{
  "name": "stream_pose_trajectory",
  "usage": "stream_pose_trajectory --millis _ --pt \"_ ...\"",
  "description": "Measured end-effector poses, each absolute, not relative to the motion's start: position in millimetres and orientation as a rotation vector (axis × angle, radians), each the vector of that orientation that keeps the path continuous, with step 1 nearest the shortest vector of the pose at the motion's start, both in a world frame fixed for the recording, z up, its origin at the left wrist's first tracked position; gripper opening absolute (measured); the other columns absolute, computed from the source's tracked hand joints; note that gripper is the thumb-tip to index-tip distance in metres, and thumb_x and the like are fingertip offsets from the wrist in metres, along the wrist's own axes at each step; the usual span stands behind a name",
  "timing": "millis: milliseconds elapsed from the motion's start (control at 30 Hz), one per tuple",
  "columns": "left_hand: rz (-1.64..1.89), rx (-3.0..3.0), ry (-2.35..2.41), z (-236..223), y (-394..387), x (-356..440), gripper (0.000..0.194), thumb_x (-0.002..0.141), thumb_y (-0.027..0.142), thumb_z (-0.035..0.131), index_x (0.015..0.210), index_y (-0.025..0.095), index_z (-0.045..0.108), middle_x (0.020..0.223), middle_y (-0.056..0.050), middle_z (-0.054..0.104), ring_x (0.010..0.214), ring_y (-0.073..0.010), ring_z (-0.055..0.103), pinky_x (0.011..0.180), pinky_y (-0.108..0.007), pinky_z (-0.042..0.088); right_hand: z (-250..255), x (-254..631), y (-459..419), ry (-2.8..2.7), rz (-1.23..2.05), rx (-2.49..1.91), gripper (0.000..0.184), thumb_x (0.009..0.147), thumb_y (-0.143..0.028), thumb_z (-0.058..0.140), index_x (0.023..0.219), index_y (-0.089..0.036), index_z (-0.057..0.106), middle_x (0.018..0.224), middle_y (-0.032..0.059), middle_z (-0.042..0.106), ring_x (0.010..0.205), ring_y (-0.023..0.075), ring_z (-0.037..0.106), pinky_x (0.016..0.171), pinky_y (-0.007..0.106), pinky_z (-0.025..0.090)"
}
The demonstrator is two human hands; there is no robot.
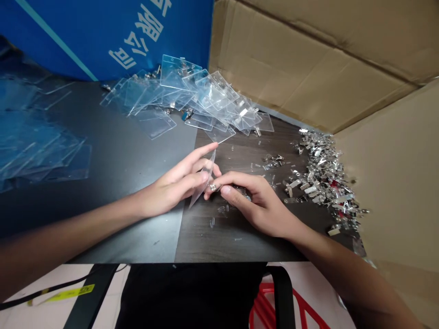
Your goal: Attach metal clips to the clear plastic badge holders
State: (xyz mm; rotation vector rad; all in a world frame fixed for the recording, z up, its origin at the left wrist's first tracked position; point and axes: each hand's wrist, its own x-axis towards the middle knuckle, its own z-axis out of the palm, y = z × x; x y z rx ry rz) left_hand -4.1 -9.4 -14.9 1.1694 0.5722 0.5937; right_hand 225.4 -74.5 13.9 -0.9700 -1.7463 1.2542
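My left hand (174, 183) holds a clear plastic badge holder (206, 176) upright and nearly edge-on between its thumb and fingers. My right hand (252, 203) pinches a small metal badge clip (212, 187) between its finger and thumb, right at the holder's side edge. The fingertips of both hands nearly meet there. Part of the clip is hidden by my fingers. Small clear plastic strap pieces (219, 214) lie scattered on the tabletop beneath my hands.
A heap of clear badge holders (181, 91) lies at the table's back, with a blue-tinted stack (41, 146) at the left. Metal clips (322, 173) pile up on the right against a cardboard box wall (387, 183). A blue banner (103, 36) stands behind.
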Motion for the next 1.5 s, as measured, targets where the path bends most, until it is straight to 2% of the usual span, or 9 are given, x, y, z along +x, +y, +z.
stream_pose_trajectory --millis 300,533,767,900,1033,1100,1300,1500 --pt "0.616 1.232 0.52 -19 -9 -4 0.068 0.109 0.046 0.067 0.171 0.032 0.04 0.128 -0.008 0.061 0.09 -0.0168 0.065 0.085 -0.038 0.054 14 226 -74 -1.782 1.223 -1.013 0.02 0.113 -0.024 0.063 0.112 -0.021 0.083 0.112 0.0034 0.088 0.105 0.0186 0.081 0.099 0.033 0.058" --pt "0.558 1.31 0.515 -18 -10 -6 0.069 0.112 0.049 0.061 0.173 0.031 0.034 0.128 -0.01 0.059 0.091 -0.018 0.062 0.081 -0.037 0.053 13 225 -73 -1.777 1.228 -0.975 0.022 0.113 -0.02 0.061 0.108 -0.023 0.083 0.109 0.0024 0.087 0.105 0.0175 0.081 0.101 0.033 0.057" --pt "0.527 1.402 0.511 -11 -13 -4 0.065 0.114 0.042 0.057 0.172 0.031 0.03 0.123 -0.008 0.057 0.088 -0.0163 0.061 0.084 -0.037 0.054 13 226 -70 -1.752 1.22 -1.023 0.024 0.112 -0.019 0.062 0.102 -0.024 0.083 0.096 -0.0014 0.082 0.093 0.0145 0.075 0.091 0.029 0.053" --pt "0.539 1.429 0.552 -8 -14 -3 0.062 0.114 0.037 0.056 0.17 0.032 0.031 0.125 -0.008 0.056 0.088 -0.0158 0.061 0.082 -0.036 0.053 15 225 -73 -1.767 1.19 -1.069 0.022 0.112 -0.023 0.062 0.101 -0.022 0.081 0.084 -0.003 0.074 0.079 0.0127 0.068 0.078 0.027 0.048" --pt "0.556 1.43 0.571 -9 -15 -2 0.066 0.111 0.036 0.062 0.17 0.033 0.031 0.127 -0.009 0.053 0.095 -0.0178 0.062 0.079 -0.033 0.053 15 223 -76 -1.791 1.2 -1.121 0.019 0.111 -0.029 0.065 0.099 -0.021 0.076 0.076 -0.0051 0.068 0.067 0.0111 0.057 0.067 0.026 0.042" --pt "0.586 1.435 0.568 -9 -15 -2 0.068 0.11 0.037 0.066 0.168 0.033 0.033 0.124 -0.009 0.053 0.098 -0.0191 0.061 0.077 -0.032 0.052 14 223 -76 -1.788 1.208 -1.199 0.023 0.111 -0.031 0.065 0.092 -0.021 0.073 0.071 -0.0058 0.064 0.065 0.0112 0.055 0.066 0.027 0.041" --pt "0.753 1.374 0.578 -8 -11 -3 0.074 0.101 0.036 0.08 0.163 0.031 0.04 0.098 -0.001 0.044 0.088 -0.0178 0.05 0.074 -0.029 0.049 17 223 -76 -1.834 1.202 -1.247 0.039 0.111 -0.046 0.069 0.082 -0.02 0.067 0.072 -0.0045 0.06 0.067 0.0123 0.052 0.066 0.027 0.039" --pt "0.781 1.335 0.527 -10 -10 -6 0.08 0.095 0.033 0.085 0.161 0.033 0.041 0.099 0.0 0.042 0.082 -0.0164 0.046 0.068 -0.028 0.05 19 223 -78 -1.9 1.153 -1.166 0.032 0.111 -0.044 0.068 0.088 -0.021 0.07 0.081 -0.0014 0.068 0.074 0.0146 0.058 0.071 0.028 0.044"
